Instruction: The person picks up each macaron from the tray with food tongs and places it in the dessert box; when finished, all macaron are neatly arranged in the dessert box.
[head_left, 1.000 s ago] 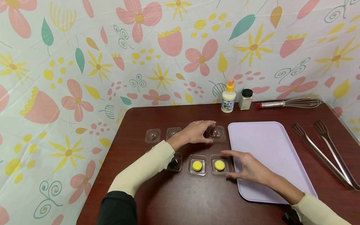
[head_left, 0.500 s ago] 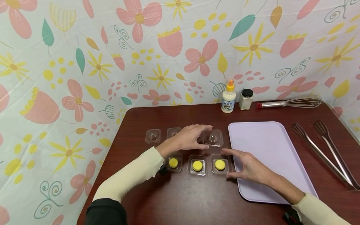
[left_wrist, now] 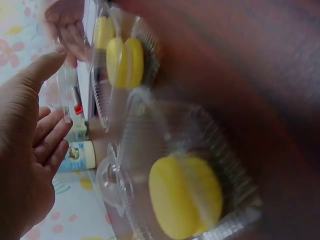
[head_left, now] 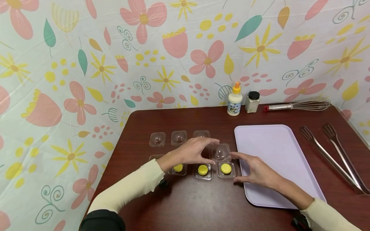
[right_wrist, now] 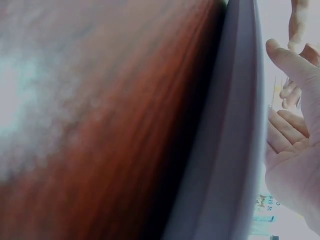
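Observation:
My left hand (head_left: 192,150) holds a clear domed lid (head_left: 222,152) by its edges, between thumb and fingers. That lid is tilted just behind and above the rightmost clear plastic base (head_left: 235,174), which carries a yellow macaron (head_left: 225,168). Thumb and index finger of my right hand (head_left: 258,171) span the right side of this base and appear to pinch its front and back edges. A middle base with a macaron (head_left: 203,169) and a left one with a macaron (head_left: 178,167), partly behind my left arm, stand in the same row. Yellow macarons (left_wrist: 185,195) look blurred in the left wrist view.
Several domed lids (head_left: 157,139) lie in a row behind the bases. A lilac tray (head_left: 274,138) lies at the right, under my right hand. Metal tongs (head_left: 342,160) lie beyond it. A squeeze bottle (head_left: 234,101), a jar (head_left: 252,102) and a whisk (head_left: 299,105) stand or lie at the back edge.
My left hand has brought the domed lid from the back row toward me, down to the rightmost base, tilting it. The right hand has stayed nearly still.

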A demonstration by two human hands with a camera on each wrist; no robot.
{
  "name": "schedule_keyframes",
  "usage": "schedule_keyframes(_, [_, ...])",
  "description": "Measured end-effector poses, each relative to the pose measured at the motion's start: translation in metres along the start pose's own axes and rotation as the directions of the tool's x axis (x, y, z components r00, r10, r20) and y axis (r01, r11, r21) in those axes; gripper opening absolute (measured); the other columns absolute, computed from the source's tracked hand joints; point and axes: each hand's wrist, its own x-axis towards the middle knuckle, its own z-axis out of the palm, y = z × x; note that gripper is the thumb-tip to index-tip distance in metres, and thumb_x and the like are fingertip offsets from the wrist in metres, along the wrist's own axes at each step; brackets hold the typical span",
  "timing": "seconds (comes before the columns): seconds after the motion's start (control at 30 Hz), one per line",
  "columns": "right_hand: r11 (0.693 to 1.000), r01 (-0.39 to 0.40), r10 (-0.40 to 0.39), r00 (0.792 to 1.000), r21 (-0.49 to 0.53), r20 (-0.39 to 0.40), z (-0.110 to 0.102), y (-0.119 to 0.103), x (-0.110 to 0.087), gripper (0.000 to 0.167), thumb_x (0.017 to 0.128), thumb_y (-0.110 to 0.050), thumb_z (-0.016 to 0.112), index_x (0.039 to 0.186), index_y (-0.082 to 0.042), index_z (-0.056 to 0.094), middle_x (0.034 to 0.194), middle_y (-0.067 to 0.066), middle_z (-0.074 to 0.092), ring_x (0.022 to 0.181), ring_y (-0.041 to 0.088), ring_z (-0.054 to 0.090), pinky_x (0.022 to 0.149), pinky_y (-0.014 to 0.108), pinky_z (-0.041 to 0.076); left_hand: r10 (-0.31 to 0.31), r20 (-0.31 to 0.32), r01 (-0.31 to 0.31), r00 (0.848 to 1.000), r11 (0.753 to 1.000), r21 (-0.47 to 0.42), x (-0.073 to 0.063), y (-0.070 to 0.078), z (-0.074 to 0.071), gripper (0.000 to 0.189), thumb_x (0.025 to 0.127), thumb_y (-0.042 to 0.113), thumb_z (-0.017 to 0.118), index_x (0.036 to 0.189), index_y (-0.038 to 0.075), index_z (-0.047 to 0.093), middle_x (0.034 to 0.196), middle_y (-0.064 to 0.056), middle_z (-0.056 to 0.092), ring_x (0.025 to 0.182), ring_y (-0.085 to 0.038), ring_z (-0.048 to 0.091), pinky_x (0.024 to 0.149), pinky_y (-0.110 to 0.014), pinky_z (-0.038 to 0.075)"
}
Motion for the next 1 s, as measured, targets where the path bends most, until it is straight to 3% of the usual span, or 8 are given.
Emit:
schedule_keyframes(0.2, [1.000, -0.010, 0.010, 1.000, 0.000, 0.006, 0.000, -0.001, 0.001, 0.088, 0.067, -0.020, 0.104, 0.142, 0.000, 0.061, 0.126, 0.005, 0.075, 0.116, 0.029, 0.070, 0.096, 0.048, 0.056, 0.042, -0.002, -0.042, 0.999, 0.999, -0.016, -0.004, 0.007, 0.008, 0.085, 0.087, 0.059, 0.083, 0.154, 0.017, 0.052, 0.146, 0.008, 0.063, 0.135, -0.007, 0.056, 0.114, -0.033, 0.044])
schedule_keyframes(0.33, [1.000, 0.001, -0.001, 1.000, 0.010, -0.001, 0.000, 0.000, 0.001, 0.089, 0.066, -0.017, 0.104, 0.141, 0.002, 0.059, 0.122, 0.003, 0.076, 0.114, 0.030, 0.072, 0.092, 0.054, 0.057, 0.058, -0.013, -0.059, 0.998, 0.998, -0.021, -0.005, 0.011, 0.014, 0.085, 0.086, 0.057, 0.086, 0.153, 0.016, 0.054, 0.145, 0.007, 0.064, 0.135, -0.007, 0.057, 0.114, -0.031, 0.044])
schedule_keyframes(0.8, [1.000, 0.002, -0.002, 1.000, 0.017, 0.000, 0.001, 0.000, 0.000, 0.091, 0.067, -0.018, 0.103, 0.143, 0.002, 0.058, 0.126, 0.007, 0.075, 0.115, 0.030, 0.071, 0.092, 0.055, 0.057, 0.101, -0.010, -0.100, 0.995, 0.994, 0.043, -0.003, 0.023, 0.030, 0.088, 0.082, 0.060, 0.088, 0.152, 0.018, 0.055, 0.142, 0.006, 0.067, 0.130, -0.008, 0.060, 0.116, -0.030, 0.042])
schedule_keyframes(1.0, [1.000, -0.018, 0.018, 1.000, 0.018, 0.016, 0.000, -0.002, 0.001, 0.086, 0.070, -0.022, 0.103, 0.141, 0.001, 0.060, 0.135, 0.012, 0.070, 0.118, 0.030, 0.069, 0.095, 0.055, 0.056, 0.080, -0.010, -0.079, 0.997, 0.996, 0.048, -0.002, 0.026, 0.033, 0.089, 0.081, 0.062, 0.087, 0.152, 0.019, 0.055, 0.142, 0.007, 0.066, 0.131, -0.008, 0.059, 0.116, -0.030, 0.041])
